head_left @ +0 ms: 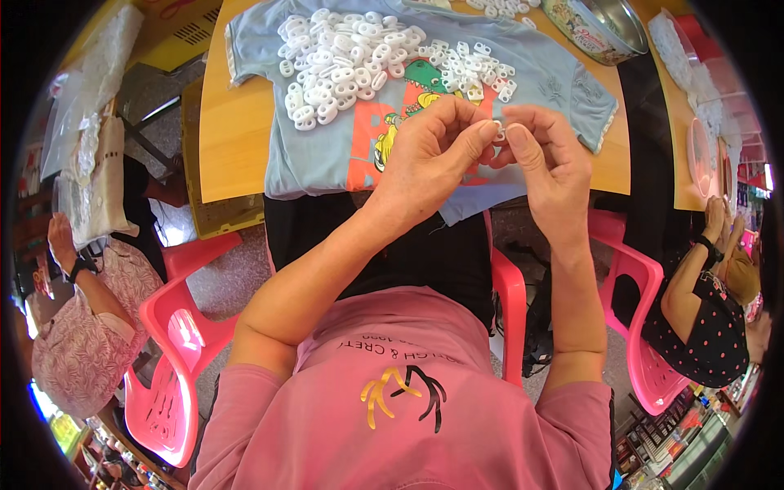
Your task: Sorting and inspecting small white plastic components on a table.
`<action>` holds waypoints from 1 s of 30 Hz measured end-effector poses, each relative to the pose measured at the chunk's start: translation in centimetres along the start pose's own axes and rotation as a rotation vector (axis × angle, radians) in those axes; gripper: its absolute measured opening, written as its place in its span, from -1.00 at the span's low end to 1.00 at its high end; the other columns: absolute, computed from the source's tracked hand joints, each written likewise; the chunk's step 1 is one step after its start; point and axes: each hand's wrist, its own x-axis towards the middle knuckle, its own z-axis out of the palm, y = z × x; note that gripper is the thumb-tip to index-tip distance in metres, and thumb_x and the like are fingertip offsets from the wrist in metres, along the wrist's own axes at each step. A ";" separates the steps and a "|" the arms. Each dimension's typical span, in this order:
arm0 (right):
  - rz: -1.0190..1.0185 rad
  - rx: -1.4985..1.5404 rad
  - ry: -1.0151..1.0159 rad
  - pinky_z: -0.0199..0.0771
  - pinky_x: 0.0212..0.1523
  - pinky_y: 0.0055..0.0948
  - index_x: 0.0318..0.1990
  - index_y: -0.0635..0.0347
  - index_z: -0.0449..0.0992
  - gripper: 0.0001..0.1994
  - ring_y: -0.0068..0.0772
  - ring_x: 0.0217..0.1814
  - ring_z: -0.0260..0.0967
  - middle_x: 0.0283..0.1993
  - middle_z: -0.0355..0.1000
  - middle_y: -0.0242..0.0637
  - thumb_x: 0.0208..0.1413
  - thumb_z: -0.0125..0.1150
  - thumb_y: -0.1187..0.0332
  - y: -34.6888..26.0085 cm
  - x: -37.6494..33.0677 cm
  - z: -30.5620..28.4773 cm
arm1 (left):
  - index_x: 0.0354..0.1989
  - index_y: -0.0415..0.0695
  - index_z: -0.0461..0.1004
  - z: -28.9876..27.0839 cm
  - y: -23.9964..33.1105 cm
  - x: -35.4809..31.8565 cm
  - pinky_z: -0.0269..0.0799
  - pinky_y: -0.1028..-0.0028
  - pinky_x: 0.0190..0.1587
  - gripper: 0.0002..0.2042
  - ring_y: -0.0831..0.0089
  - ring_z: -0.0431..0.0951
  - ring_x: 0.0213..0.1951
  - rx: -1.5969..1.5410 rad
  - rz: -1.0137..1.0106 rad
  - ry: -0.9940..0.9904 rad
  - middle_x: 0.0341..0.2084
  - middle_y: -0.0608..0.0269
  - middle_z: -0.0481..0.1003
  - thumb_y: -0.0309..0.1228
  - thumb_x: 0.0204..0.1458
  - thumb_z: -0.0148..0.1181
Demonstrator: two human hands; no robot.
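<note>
My left hand (pixel 437 155) and my right hand (pixel 549 163) meet above the near edge of a grey-blue T-shirt spread on the table. Between the pinched thumbs and fingertips of both is a small white plastic two-hole piece (pixel 500 129), partly hidden by the fingers. Beyond my left hand lies a large heap of white oval two-hole plastic pieces (pixel 343 61). Just past my fingertips a smaller pile of squarish white two-hole pieces (pixel 474 69) rests on the printed part of the T-shirt (pixel 306 159).
The wooden table (pixel 233 155) carries a round metal tin (pixel 592 33) at the far right. Pink plastic chairs (pixel 175 351) stand on both sides. One person (pixel 98 327) sits at the left, and another person in dotted black clothing (pixel 702 318) sits at the right.
</note>
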 end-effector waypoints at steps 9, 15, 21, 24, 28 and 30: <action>-0.542 -0.691 -0.173 0.39 -0.40 -0.42 -0.25 0.31 0.43 -0.87 -0.28 -0.41 0.39 -0.37 0.41 -0.21 0.13 0.19 0.44 -0.3 2.0 -2.4 | -0.27 -0.23 0.40 0.1 0.1 0.1 0.37 0.65 -0.40 -0.82 0.69 0.43 -0.42 0.003 -0.021 -0.025 -0.48 0.38 0.46 -0.35 0.18 0.15; -0.622 -0.709 -0.253 0.32 -0.50 -0.30 -0.34 0.31 0.38 -0.89 -0.12 -0.46 0.34 -0.44 0.34 -0.17 0.10 0.19 0.47 -0.4 2.5 -2.6 | -0.27 -0.23 0.39 0.0 0.1 0.2 0.39 0.64 -0.37 -0.83 0.69 0.43 -0.41 0.013 -0.023 -0.053 -0.47 0.37 0.46 -0.37 0.18 0.14; -0.580 -0.624 -0.281 0.29 -0.46 -0.37 -0.35 0.36 0.37 -0.91 -0.22 -0.47 0.29 -0.46 0.33 -0.19 0.17 0.09 0.52 0.0 2.3 -2.4 | -0.27 -0.24 0.39 0.2 0.3 0.1 0.40 0.63 -0.35 -0.85 0.68 0.44 -0.40 -0.006 -0.032 -0.060 -0.47 0.36 0.46 -0.39 0.18 0.14; -0.586 -0.597 -0.249 0.29 -0.48 -0.38 -0.35 0.35 0.38 -0.92 -0.23 -0.48 0.29 -0.46 0.33 -0.20 0.18 0.09 0.53 0.4 2.2 -2.0 | -0.27 -0.24 0.39 0.1 0.1 0.1 0.40 0.63 -0.35 -0.85 0.67 0.44 -0.40 0.024 -0.012 -0.060 -0.47 0.35 0.46 -0.40 0.18 0.14; -0.587 -0.557 -0.145 0.33 -0.49 -0.31 -0.38 0.34 0.38 -0.91 -0.14 -0.47 0.33 -0.45 0.36 -0.18 0.13 0.14 0.54 1.3 1.6 -1.2 | -0.28 -0.25 0.39 0.1 -0.3 0.0 0.41 0.63 -0.34 -0.86 0.67 0.44 -0.41 0.001 -0.001 -0.045 -0.47 0.34 0.46 -0.41 0.19 0.12; -0.587 -0.548 -0.116 0.33 -0.49 -0.31 -0.37 0.34 0.39 -0.92 -0.16 -0.48 0.33 -0.45 0.37 -0.18 0.13 0.14 0.54 1.7 1.3 -0.7 | -0.28 -0.25 0.39 0.1 -0.3 0.0 0.41 0.63 -0.35 -0.86 0.67 0.44 -0.41 -0.010 0.003 -0.042 -0.47 0.34 0.46 -0.42 0.19 0.12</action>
